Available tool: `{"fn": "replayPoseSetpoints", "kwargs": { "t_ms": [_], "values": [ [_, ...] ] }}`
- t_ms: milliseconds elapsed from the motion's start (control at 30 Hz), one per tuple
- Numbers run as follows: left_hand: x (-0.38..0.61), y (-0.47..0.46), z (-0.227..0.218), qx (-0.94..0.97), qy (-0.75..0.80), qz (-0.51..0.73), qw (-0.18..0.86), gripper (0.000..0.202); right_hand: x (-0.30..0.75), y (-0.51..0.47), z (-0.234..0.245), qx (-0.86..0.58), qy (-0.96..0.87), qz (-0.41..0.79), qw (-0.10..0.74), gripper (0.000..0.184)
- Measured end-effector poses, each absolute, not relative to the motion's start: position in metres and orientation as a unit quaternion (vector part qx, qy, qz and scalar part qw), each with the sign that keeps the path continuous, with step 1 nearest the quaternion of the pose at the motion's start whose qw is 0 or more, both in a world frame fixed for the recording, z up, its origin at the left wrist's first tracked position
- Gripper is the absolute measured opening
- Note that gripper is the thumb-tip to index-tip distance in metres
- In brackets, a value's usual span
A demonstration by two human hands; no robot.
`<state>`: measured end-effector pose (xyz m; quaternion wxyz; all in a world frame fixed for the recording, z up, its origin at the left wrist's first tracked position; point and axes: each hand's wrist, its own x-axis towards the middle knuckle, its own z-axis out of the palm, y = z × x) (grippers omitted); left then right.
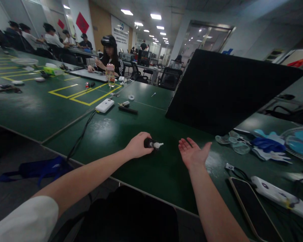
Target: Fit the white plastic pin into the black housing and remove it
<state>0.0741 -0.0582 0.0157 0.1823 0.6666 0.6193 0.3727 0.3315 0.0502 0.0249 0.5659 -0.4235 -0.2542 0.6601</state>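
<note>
My left hand (139,145) is closed around a small dark bottle with a white nozzle (157,145). The nozzle points to the right, and most of the bottle's body is hidden behind my fingers. To the right of it, my right hand (193,153) is held palm up over the green table (141,178). Its fingers are stretched out, the thumb stands apart, and nothing lies in the palm.
A large black panel (224,90) stands tilted at the back right. A phone (254,205), a white power bank (280,195) and blue and white gloves (269,146) lie on the right. Another white power bank (105,105) and a black bar (128,109) lie ahead. Across the table sits a person (111,60).
</note>
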Motion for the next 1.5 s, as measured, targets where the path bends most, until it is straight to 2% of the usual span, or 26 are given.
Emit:
{"fn": "replayPoseSetpoints", "kwargs": {
  "t_ms": [133,267,400,533,700,833,933,1033,1167,1300,1500],
  "values": [
    [0.027,-0.070,0.015,0.635,0.679,0.348,0.125,0.053,0.334,0.051,0.023,-0.419,-0.284,0.662,0.552,0.082],
    [-0.033,-0.089,0.020,0.601,0.745,0.287,0.027,0.050,0.331,0.048,0.024,-0.428,-0.343,0.650,0.526,0.082],
    [-0.071,-0.102,0.028,0.689,0.692,0.192,-0.102,0.047,0.324,0.044,0.026,-0.426,-0.394,0.637,0.508,0.081],
    [-0.088,-0.108,0.033,0.739,0.645,0.133,-0.140,0.051,0.321,0.041,0.025,-0.436,-0.439,0.629,0.471,0.082],
    [-0.102,-0.101,0.019,0.585,0.761,0.254,-0.114,0.050,0.323,0.040,0.022,-0.436,-0.462,0.625,0.454,0.082],
    [-0.099,-0.081,0.002,0.414,0.807,0.420,-0.009,0.052,0.324,0.038,0.024,-0.432,-0.477,0.610,0.462,0.081],
    [-0.082,-0.063,-0.005,0.387,0.773,0.497,0.071,0.051,0.324,0.037,0.025,-0.436,-0.481,0.605,0.461,0.081],
    [-0.054,-0.046,-0.006,0.435,0.757,0.473,0.118,0.051,0.323,0.038,0.024,-0.442,-0.479,0.599,0.465,0.082],
    [-0.004,-0.031,-0.001,0.541,0.747,0.362,0.138,0.051,0.325,0.038,0.023,-0.443,-0.471,0.587,0.486,0.079],
    [0.060,-0.021,0.005,0.684,0.667,0.263,0.132,0.054,0.330,0.042,0.022,-0.449,-0.468,0.570,0.506,0.079],
    [0.150,-0.014,0.009,0.771,0.582,0.226,0.129,0.052,0.331,0.050,0.018,-0.478,-0.442,0.552,0.521,0.084]
  ]
}}
